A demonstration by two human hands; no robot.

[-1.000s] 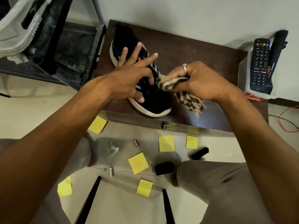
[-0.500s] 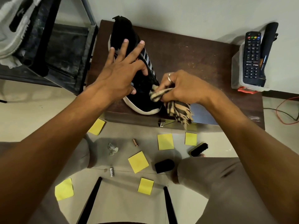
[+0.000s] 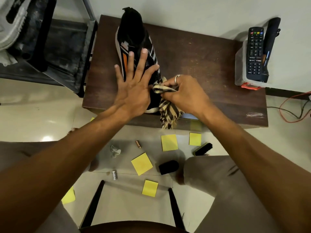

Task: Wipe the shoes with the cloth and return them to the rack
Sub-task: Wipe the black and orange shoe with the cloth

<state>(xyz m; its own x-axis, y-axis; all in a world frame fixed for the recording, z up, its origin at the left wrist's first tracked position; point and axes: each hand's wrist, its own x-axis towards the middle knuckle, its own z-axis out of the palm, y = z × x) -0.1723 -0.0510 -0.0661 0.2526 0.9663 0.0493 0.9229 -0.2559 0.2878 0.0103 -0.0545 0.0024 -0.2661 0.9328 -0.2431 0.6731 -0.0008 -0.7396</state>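
Note:
A black shoe (image 3: 134,34) with a white sole, white stripes and an orange mark lies on a low brown table (image 3: 202,64), toe toward me. My left hand (image 3: 134,88) lies flat on the shoe's top with straight, spread fingers. My right hand (image 3: 183,95) grips a bunched beige-and-black striped cloth (image 3: 165,105) against the shoe's right side near the toe. The cloth's fringed end hangs over the table's front edge. The dark metal shoe rack (image 3: 55,47) stands to the left, with a white shoe (image 3: 11,22) on it.
A clear box (image 3: 240,68) with a black remote (image 3: 255,52) stands at the table's right end. On the floor lie several yellow sticky notes (image 3: 169,142), a shoe brush (image 3: 202,149), a black applicator (image 3: 168,166) and two small batteries. Red and black wires (image 3: 289,113) trail at the right.
My left hand flattened out, fingers now straight over the shoe. My right hand with the cloth slid down along the shoe's right side toward the toe.

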